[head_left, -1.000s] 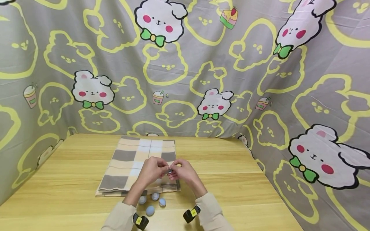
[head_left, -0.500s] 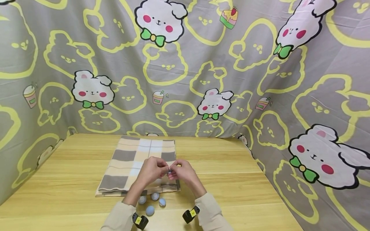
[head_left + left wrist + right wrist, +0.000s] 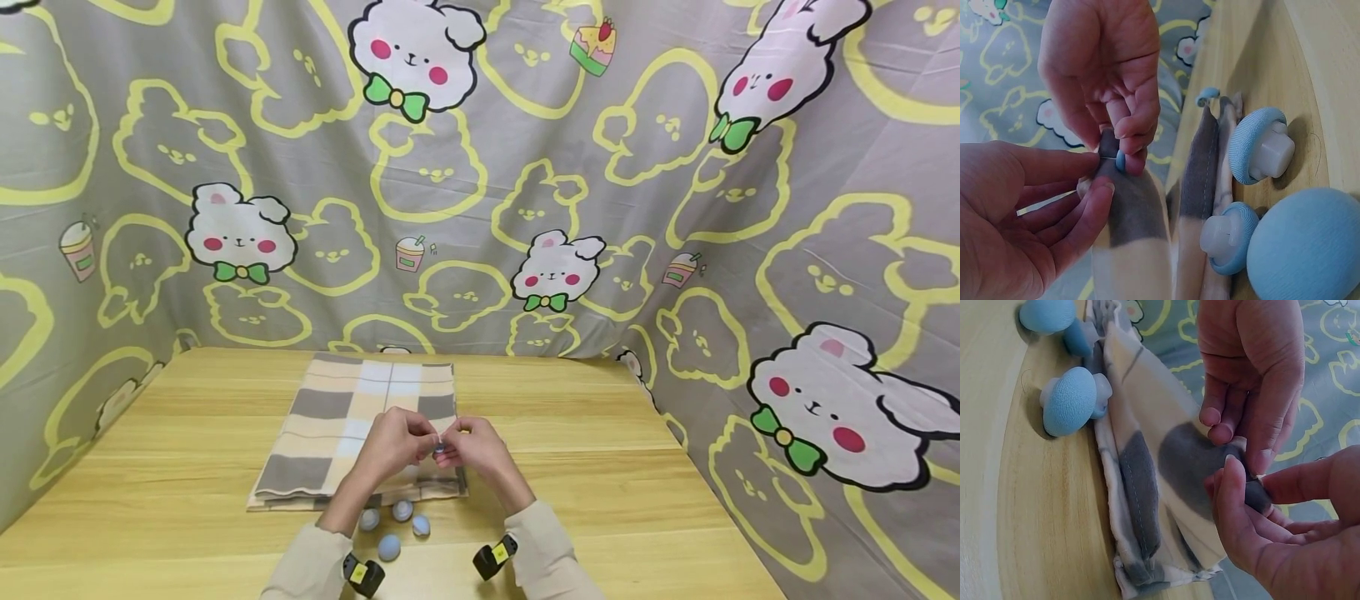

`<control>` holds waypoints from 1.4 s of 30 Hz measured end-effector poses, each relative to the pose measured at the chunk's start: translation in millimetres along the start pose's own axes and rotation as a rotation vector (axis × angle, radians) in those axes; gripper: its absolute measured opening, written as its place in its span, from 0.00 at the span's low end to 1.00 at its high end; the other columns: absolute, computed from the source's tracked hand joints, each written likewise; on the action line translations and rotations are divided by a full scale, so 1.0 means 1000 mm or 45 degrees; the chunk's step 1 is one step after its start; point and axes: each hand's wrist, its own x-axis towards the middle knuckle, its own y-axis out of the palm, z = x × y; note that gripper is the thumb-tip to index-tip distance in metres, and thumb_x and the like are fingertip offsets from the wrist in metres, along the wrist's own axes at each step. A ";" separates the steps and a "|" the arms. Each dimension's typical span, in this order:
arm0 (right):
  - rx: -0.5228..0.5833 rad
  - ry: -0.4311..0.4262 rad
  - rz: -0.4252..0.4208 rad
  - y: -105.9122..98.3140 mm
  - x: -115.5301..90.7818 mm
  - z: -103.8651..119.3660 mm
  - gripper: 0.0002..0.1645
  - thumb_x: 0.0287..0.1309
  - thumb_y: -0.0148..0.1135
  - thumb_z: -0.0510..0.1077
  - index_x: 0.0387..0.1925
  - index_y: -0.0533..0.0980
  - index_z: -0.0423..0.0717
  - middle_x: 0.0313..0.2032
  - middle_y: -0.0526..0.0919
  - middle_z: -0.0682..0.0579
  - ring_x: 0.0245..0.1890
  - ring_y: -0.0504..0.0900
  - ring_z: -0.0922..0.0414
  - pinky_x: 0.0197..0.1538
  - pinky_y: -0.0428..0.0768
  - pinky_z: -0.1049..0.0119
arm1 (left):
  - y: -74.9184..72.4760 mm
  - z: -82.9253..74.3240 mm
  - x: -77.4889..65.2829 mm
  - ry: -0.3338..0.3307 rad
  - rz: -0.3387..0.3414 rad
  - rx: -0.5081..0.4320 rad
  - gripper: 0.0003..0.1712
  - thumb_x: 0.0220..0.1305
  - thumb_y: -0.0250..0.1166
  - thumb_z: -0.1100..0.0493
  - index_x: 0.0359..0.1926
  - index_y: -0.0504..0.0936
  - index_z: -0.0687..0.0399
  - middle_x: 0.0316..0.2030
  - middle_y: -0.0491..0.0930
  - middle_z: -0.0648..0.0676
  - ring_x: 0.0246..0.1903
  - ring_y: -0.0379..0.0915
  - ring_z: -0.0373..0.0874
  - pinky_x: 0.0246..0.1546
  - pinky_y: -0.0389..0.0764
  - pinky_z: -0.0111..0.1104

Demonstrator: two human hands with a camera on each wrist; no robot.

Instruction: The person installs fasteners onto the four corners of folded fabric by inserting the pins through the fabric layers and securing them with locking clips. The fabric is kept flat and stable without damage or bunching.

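Both hands meet over the near right corner of a folded plaid blanket (image 3: 322, 442) in grey, cream and white. My left hand (image 3: 397, 437) pinches the raised grey cloth between thumb and finger. Opposite it, my right hand (image 3: 474, 442) pinches the same grey corner (image 3: 1259, 495). In the left wrist view, the edge of a small blue disc (image 3: 1120, 160) shows against the cloth by the right fingertips. A thin pale line runs from that disc to the left fingertips; I cannot tell whether it is a pin or thread.
Several mushroom-shaped pieces (image 3: 389, 547) with blue fabric caps and white plastic stems lie on the wooden table (image 3: 570, 500), before the blanket and near the left forearm. A small blue piece (image 3: 1208, 95) sits by another blanket corner. A patterned grey curtain (image 3: 465, 317) hangs behind the table.
Both hands stay almost in place. The right fingertips have shifted very slightly downward, and the blanket corner remains pinched between the hands.
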 end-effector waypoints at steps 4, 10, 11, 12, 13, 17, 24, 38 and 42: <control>-0.006 -0.003 0.001 0.000 -0.001 0.001 0.10 0.67 0.51 0.33 0.34 0.77 0.29 0.31 0.87 0.36 0.24 0.84 0.59 0.34 0.87 0.65 | 0.000 0.001 0.000 0.006 0.001 0.003 0.07 0.60 0.71 0.67 0.25 0.88 0.57 0.20 0.84 0.52 0.19 0.79 0.43 0.22 0.81 0.31; -0.017 -0.003 0.001 0.002 -0.003 0.002 0.12 0.66 0.50 0.32 0.35 0.77 0.26 0.33 0.86 0.34 0.25 0.84 0.59 0.35 0.87 0.65 | 0.000 0.000 -0.001 0.007 0.002 0.024 0.07 0.60 0.71 0.66 0.25 0.88 0.56 0.23 0.86 0.51 0.19 0.79 0.43 0.21 0.80 0.30; -0.018 0.000 0.001 0.002 -0.003 0.002 0.12 0.66 0.50 0.32 0.35 0.77 0.26 0.34 0.86 0.34 0.25 0.84 0.59 0.35 0.87 0.65 | 0.000 0.001 -0.001 0.012 0.002 0.027 0.07 0.60 0.71 0.66 0.25 0.88 0.56 0.23 0.86 0.52 0.19 0.79 0.43 0.21 0.80 0.30; -0.021 -0.001 0.000 0.002 -0.004 0.003 0.12 0.67 0.50 0.32 0.35 0.77 0.26 0.34 0.86 0.33 0.25 0.84 0.59 0.36 0.87 0.64 | 0.000 0.001 -0.001 0.011 0.004 0.028 0.07 0.60 0.71 0.66 0.25 0.88 0.56 0.23 0.86 0.52 0.19 0.80 0.43 0.21 0.80 0.30; -0.026 -0.003 0.000 0.002 -0.004 0.003 0.13 0.67 0.50 0.32 0.36 0.78 0.25 0.34 0.86 0.33 0.25 0.84 0.59 0.36 0.87 0.64 | 0.000 0.001 -0.001 0.011 0.005 0.027 0.06 0.60 0.71 0.66 0.26 0.88 0.56 0.23 0.87 0.52 0.19 0.80 0.44 0.21 0.80 0.30; -0.035 -0.006 -0.003 0.003 -0.005 0.003 0.14 0.68 0.49 0.33 0.37 0.78 0.24 0.35 0.86 0.32 0.25 0.83 0.60 0.36 0.87 0.63 | -0.001 0.001 -0.002 0.012 0.009 0.014 0.06 0.60 0.71 0.66 0.26 0.89 0.57 0.23 0.87 0.52 0.19 0.81 0.45 0.21 0.81 0.30; -0.023 0.002 -0.006 0.003 -0.004 0.002 0.14 0.67 0.50 0.32 0.36 0.78 0.24 0.34 0.86 0.35 0.24 0.83 0.61 0.34 0.86 0.67 | 0.000 0.001 -0.002 0.019 0.001 0.023 0.06 0.60 0.71 0.66 0.26 0.89 0.57 0.23 0.87 0.51 0.18 0.80 0.43 0.21 0.80 0.30; -0.006 0.029 -0.036 0.000 0.000 -0.001 0.11 0.65 0.51 0.33 0.33 0.78 0.29 0.27 0.84 0.45 0.24 0.82 0.61 0.34 0.85 0.68 | 0.003 -0.001 -0.003 0.040 -0.004 0.080 0.07 0.59 0.72 0.64 0.24 0.89 0.55 0.22 0.86 0.51 0.17 0.77 0.40 0.20 0.74 0.30; 0.018 0.029 -0.058 0.001 0.001 -0.002 0.11 0.65 0.51 0.33 0.33 0.78 0.29 0.27 0.84 0.45 0.24 0.82 0.61 0.32 0.84 0.71 | 0.002 -0.002 -0.004 0.041 0.005 0.092 0.07 0.60 0.72 0.64 0.25 0.89 0.54 0.24 0.87 0.54 0.17 0.78 0.40 0.20 0.75 0.30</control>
